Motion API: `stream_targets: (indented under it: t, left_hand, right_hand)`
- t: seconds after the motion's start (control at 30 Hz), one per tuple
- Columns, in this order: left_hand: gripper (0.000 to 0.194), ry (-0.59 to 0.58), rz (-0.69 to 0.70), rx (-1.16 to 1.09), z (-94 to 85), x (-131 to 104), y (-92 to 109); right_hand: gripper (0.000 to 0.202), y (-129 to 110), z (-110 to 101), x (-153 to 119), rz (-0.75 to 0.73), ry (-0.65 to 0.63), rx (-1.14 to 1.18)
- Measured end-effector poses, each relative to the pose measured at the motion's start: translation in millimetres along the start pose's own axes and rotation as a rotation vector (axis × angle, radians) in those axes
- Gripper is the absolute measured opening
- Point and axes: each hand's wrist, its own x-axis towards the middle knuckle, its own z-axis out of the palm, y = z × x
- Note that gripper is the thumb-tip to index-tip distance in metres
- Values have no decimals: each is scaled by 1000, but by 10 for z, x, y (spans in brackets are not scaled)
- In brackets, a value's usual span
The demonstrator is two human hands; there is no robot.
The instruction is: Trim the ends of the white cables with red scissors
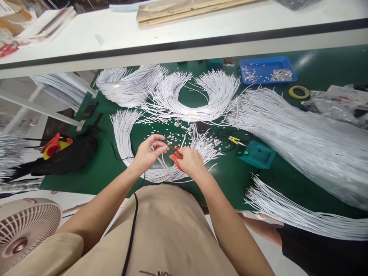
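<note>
Near the centre, my left hand (pixel 149 152) pinches the end of a white wire between thumb and fingers. My right hand (pixel 188 160) is wrapped round red-handled scissors (pixel 176 161), whose dark blades point up and left to my left fingertips. Beneath both hands a curved bundle of white wires (pixel 123 134) lies on the green mat (pixel 106 168). Many small metal pieces (pixel 175 130) are scattered just beyond my hands. Another curved white bundle (pixel 198 111) lies behind them.
A blue tray (pixel 266 69) with small metal parts stands at the back right, beside yellow tape (pixel 299 92). A green device (pixel 255 154) and yellow-handled tool (pixel 234 140) lie right. Large wire bundles (pixel 301 134) stretch rightward. A shelf (pixel 184 42) crosses behind; a fan (pixel 28 230) stands lower left.
</note>
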Motion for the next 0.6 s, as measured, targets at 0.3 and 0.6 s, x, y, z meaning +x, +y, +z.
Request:
stream_targets:
  t: [0.3,0.6]
  left_hand:
    - [36,-137,-77,-76,26,-37,54]
    - [38,-103,-97,-104,43,-51,48]
  right_hand:
    - [24,-6,-63,128,-145,-3,958]
    - [17,-23,89,136,-103,117,954]
